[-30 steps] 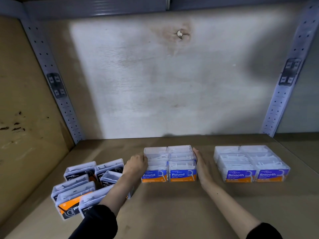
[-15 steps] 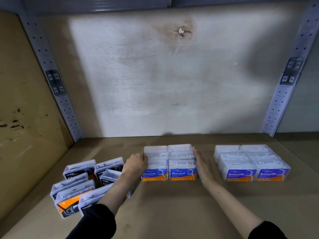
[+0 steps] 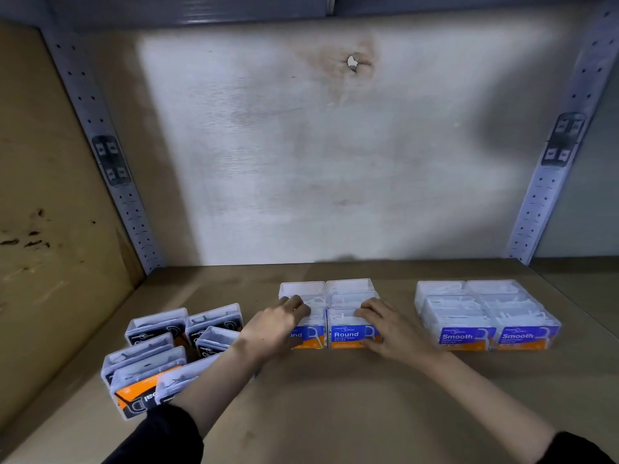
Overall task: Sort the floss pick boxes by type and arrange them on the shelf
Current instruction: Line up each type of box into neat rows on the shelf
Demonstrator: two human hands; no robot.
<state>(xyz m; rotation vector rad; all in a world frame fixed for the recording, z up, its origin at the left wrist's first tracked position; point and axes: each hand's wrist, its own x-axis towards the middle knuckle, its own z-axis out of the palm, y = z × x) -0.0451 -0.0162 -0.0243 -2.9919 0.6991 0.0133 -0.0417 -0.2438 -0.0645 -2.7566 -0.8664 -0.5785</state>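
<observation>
Shelf bay, seen from the front. The shelf [image 3: 335, 396] is a plain brown board, scuffed. Behind it is a pale back panel [image 3: 301, 162] with a small hole [image 3: 352, 62] ringed by a brown stain. Grey perforated uprights [image 3: 110, 162] stand at both rear corners. A tan side panel [image 3: 40, 195] with dark marks closes the left.

Three groups of clear floss pick boxes sit on the board:
- Round boxes [image 3: 348, 289] are at mid-shelf, packed two across and three deep and touching. Blue-and-orange labels face the front edge, and each box's long axis runs left to right, parallel to that edge.
- Smooth boxes [image 3: 485, 313] are to the right, apart from the Round block. They have the same two-by-three pack, and their labels also face front.
- Black-and-orange boxes [image 3: 157, 329] are at the left front, loose and skewed at mixed angles. One orange label reads upside down.

The left hand [image 3: 278, 324] rests on the front-left Round box, its fingers [image 3: 298, 304] curled over the top edge; the thumb is hidden. The right hand [image 3: 390, 326] covers the front-right Round box, its fingers [image 3: 366, 308] bent over the lid and its thumb low against the label face — both hands hold the front row. Black sleeves [image 3: 160, 437] show at the bottom edge.
</observation>
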